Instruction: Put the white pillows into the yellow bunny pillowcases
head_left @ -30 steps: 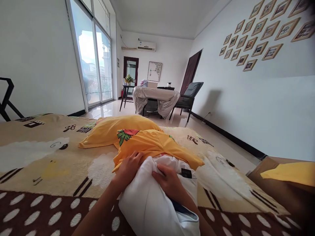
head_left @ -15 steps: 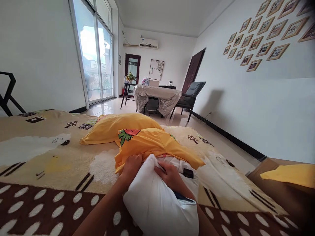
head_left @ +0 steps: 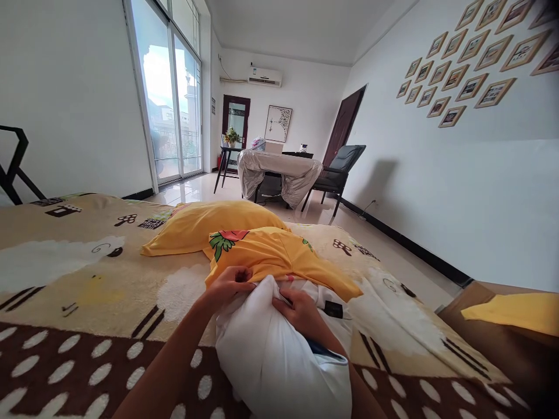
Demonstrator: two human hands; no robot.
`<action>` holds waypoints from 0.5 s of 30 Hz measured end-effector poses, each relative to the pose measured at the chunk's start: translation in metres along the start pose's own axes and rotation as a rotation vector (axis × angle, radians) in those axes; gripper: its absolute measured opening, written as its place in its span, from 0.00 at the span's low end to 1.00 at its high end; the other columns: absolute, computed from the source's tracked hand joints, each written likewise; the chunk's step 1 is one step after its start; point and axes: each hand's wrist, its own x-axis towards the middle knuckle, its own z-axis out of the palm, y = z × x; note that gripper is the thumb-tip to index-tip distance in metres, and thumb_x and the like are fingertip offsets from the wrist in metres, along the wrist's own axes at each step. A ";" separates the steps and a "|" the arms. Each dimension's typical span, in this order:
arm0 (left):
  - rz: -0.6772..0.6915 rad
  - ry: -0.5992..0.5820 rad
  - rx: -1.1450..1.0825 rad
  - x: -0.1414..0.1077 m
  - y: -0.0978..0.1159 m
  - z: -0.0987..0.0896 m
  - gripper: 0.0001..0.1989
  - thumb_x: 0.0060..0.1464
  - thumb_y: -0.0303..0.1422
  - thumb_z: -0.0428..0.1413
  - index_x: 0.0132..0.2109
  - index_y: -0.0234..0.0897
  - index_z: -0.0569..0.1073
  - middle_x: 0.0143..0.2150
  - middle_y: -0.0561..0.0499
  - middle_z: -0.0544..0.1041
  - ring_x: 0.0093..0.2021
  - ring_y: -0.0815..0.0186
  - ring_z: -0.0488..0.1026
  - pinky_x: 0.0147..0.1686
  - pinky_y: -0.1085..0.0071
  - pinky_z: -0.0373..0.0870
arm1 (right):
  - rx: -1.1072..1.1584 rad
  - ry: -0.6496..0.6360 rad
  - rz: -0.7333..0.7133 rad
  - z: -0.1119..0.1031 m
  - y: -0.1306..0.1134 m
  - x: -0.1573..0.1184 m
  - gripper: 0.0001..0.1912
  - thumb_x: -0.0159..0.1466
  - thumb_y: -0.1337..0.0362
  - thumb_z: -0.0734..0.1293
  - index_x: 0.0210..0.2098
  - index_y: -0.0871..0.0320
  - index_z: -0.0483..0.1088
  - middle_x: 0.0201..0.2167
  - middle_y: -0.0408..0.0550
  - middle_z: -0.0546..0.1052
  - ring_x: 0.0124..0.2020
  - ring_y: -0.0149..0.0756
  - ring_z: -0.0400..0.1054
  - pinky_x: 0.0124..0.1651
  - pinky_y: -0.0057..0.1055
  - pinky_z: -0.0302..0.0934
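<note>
A white pillow (head_left: pixel 279 361) with a dark label bulges toward me, its far part inside a yellow pillowcase (head_left: pixel 262 250) printed with a strawberry. At the left of the case's opening, my left hand (head_left: pixel 229 284) is closed on the yellow edge, with its fingertips partly hidden. My right hand (head_left: pixel 299 311) grips a fold of the white pillow near its middle, just below the opening. Beyond them lies a second, filled yellow pillow (head_left: pixel 222 224).
The patterned blanket (head_left: pixel 87 291) spreads under everything. A cardboard box (head_left: pixel 471 291) with yellow cloth (head_left: pixel 515 311) over it stands at the right. Farther off are a covered table (head_left: pixel 279 166) and a black chair (head_left: pixel 338 169).
My left hand has shifted slightly up and left, its fingers now more curled at the pillowcase edge. The right hand stays nearly in place, and the white pillow has sagged a little.
</note>
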 end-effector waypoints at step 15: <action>0.190 0.194 0.490 -0.023 0.031 0.027 0.08 0.54 0.36 0.49 0.29 0.38 0.59 0.27 0.56 0.63 0.28 0.69 0.59 0.30 0.71 0.56 | -0.088 0.072 -0.068 0.003 -0.009 -0.010 0.13 0.61 0.61 0.63 0.21 0.57 0.65 0.18 0.42 0.70 0.22 0.30 0.58 0.27 0.28 0.44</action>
